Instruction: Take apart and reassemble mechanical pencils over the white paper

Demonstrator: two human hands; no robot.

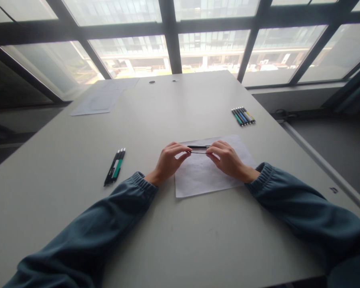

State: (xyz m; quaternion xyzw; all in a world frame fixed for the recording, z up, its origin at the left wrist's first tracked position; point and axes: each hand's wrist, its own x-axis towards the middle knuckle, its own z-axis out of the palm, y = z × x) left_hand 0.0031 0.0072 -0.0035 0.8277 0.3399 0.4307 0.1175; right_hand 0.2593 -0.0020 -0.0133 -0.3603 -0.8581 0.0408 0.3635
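Note:
A thin dark stick, which looks like a pen refill [198, 153], stretches level between my two hands. My left hand [171, 159] pinches one end of it between thumb and fingertips. At the other end, the thumb and fingers of my right hand [226, 160] are closed on it. Just beyond it lies a black pen barrel [197, 147], its right end partly hidden by my right hand. Under both hands is a white sheet of paper [195, 184], set slightly askew on the white table [162, 228].
To the left lies a small group of black and green pens [115, 167]. Several pens with coloured grips [243, 116] lie side by side at the right. More paper [97, 100] rests at the far left, near the windows. Two round fittings, one a dark disc [151, 82], mark the far tabletop.

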